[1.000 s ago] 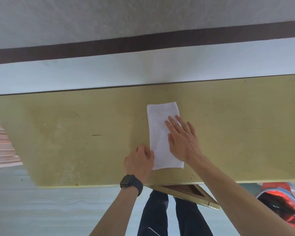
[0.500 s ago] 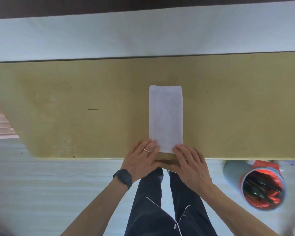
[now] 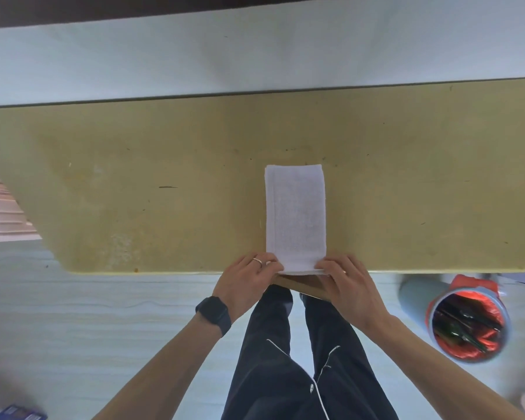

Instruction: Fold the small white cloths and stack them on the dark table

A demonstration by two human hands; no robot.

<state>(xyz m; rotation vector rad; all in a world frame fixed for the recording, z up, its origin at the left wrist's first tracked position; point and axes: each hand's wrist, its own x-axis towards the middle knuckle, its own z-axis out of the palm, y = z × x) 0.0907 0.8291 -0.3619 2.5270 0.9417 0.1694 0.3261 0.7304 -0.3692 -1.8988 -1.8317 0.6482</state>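
One worktop (image 3: 134, 177), olive-yellow and scuffed, runs the full width of the view, with its near edge facing you.

One pair of dark trousers (image 3: 285, 359) with thin white piping shows below that edge.

One round bin (image 3: 419, 294) with a red liner stands on the floor to your right, well apart from the cloth. What is inside is dark and cannot be made out.

One white cloth (image 3: 295, 216) is already folded into a long, narrow strip. It lies flat on the worktop, its length running away from you and its near short end right at the worktop's edge. No stack of finished cloths is in view.
- Handling, as a judgement: it looks light, soft and limp, with a towelling grain that should not slip between your fingers.
- Lifted by one corner it would likely sag and let the layers slide apart.
- Take it at both near corners together, all layers included, and carry that end over to the far end to halve the strip.
- Keep the long edges in line as you lay it down.

Two grips, one at each near corner:
- Your left grip (image 3: 246, 283) has its fingers curled in, pinching the near left corner.
- Your right grip (image 3: 347, 286) has its fingertips closed on the near right corner, and the back of the hand hangs past the worktop's edge.

One dark watch (image 3: 213, 310) sits on your left wrist.

One plain ring (image 3: 257, 261) is on a finger of the left grip.
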